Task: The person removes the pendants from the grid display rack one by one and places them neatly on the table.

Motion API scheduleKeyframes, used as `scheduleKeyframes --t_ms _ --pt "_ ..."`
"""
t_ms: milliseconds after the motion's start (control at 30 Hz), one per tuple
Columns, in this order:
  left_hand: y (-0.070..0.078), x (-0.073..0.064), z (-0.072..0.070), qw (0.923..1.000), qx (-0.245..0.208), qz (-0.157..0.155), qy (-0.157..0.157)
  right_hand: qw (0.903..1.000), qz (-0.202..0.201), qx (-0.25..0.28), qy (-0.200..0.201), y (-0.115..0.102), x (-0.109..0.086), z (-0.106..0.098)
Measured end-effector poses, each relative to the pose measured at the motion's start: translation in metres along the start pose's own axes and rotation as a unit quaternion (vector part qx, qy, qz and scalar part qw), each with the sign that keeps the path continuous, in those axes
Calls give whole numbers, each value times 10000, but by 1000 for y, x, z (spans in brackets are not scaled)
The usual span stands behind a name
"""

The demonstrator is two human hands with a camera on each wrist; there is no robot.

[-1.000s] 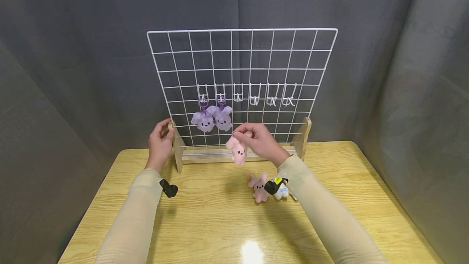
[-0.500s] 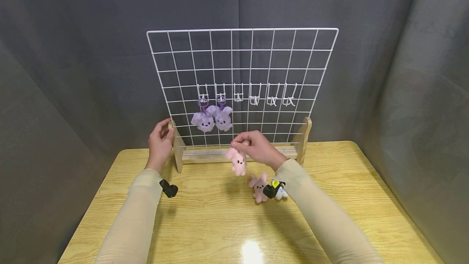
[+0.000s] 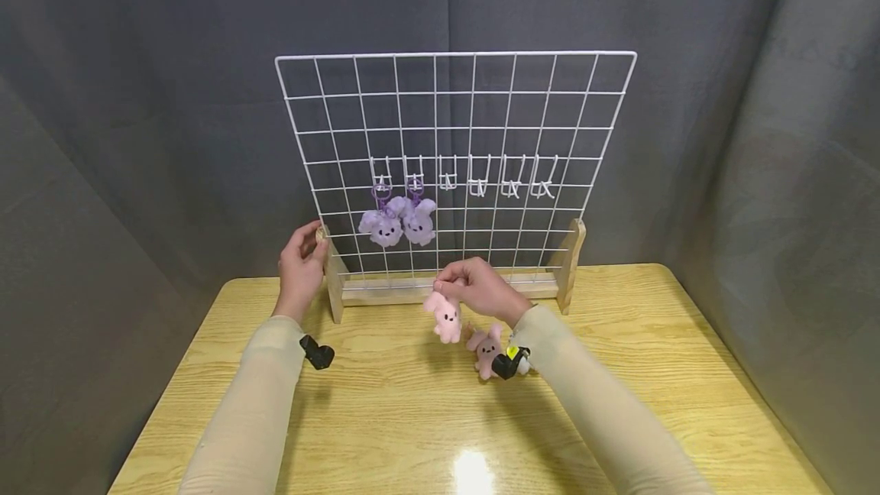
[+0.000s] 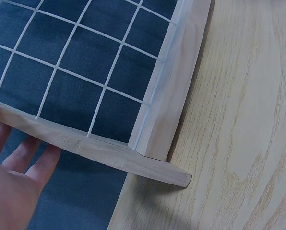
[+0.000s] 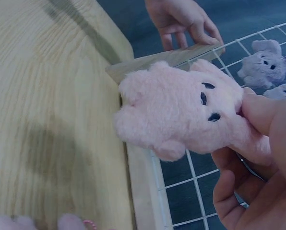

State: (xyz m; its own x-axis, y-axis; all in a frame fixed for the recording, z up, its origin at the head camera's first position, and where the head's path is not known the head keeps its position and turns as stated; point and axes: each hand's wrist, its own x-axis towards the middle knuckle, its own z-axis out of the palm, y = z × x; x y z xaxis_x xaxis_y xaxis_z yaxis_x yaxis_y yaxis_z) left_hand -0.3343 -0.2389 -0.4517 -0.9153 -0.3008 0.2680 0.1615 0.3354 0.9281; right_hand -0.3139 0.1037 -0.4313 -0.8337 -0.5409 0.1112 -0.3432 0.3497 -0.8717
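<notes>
The right hand (image 3: 481,289) pinches the pink plush bunny (image 3: 445,317) by its top, dangling just over the table (image 3: 385,418) (light and squishy, best held at its ring), while the left hand (image 3: 300,264) grips the rack's wooden post (image 3: 333,281).

A light wooden table (image 3: 385,418) is carrying a wire grid stand (image 3: 455,174) at twelve o'clock and a pink plush (image 3: 486,351) lying near centre.

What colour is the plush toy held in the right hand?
Pale pink, with small dark eyes. The plush toy pinched by the right hand shows best in the right wrist view.
</notes>
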Motion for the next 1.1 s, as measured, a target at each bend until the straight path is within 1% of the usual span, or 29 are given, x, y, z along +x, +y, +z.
scheduleKeyframes --t_ms 133,467,800,933,1100 --pt "0 0 0 10000 -1 24 8 9999 47 -99 -19 6 -2 5" --pt "1 -1 0 10000 -5 -27 -18 9991 148 -337 -218 20 -6 18" --pt "0 -1 0 10000 -44 -61 -46 9967 302 -503 -552 33 -12 28" --pt "-1 -1 0 10000 -7 -67 -35 9961 322 -550 -611 39 -14 30" --pt "0 0 0 9999 -74 -58 -47 9946 598 -574 -628 42 -14 35"
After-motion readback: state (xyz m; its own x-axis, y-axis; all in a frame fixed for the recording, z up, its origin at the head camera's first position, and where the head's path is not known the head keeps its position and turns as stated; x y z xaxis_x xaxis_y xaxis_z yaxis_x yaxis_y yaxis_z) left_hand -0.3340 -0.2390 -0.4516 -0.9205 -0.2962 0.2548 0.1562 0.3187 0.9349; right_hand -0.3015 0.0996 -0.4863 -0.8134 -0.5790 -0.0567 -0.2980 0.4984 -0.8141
